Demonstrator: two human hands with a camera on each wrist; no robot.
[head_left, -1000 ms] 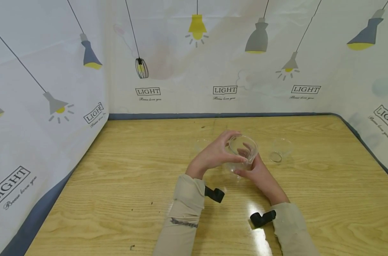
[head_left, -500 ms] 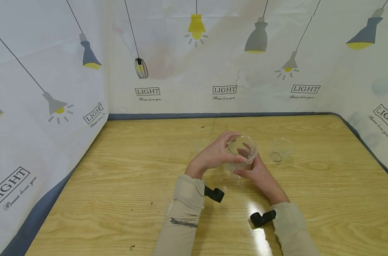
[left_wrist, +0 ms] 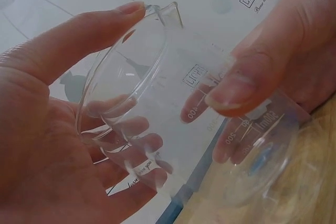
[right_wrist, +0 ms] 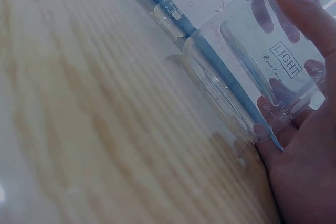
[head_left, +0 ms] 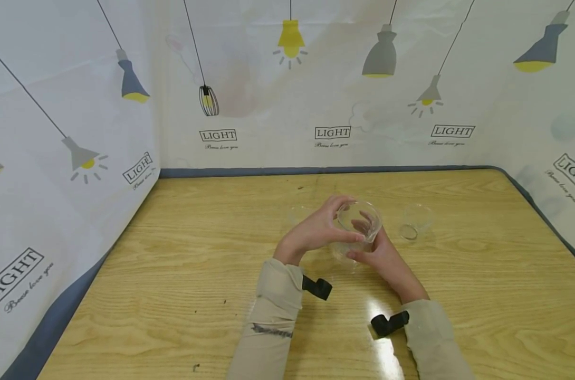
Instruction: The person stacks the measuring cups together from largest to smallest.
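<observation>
A clear glass beaker point(head_left: 358, 217) with a pouring spout and printed volume marks is between both hands, above the table's middle. My left hand point(head_left: 318, 228) grips it near the rim, thumb on the near side and fingers around the far side. Lower down on the glass, my right hand point(head_left: 387, 258) holds it with the thumb in front and fingers behind. In the left wrist view, the beaker point(left_wrist: 173, 82) tilts, with "500ml" readable. A second curved edge shows inside the glass point(right_wrist: 252, 61) in the right wrist view; I cannot tell whether another beaker is nested.
A smaller clear beaker point(head_left: 417, 219) stands to the right on the wooden table point(head_left: 173, 285). Another clear glass vessel point(head_left: 298, 212) is partly hidden behind the left hand. A white printed curtain point(head_left: 268, 105) encloses the back and sides.
</observation>
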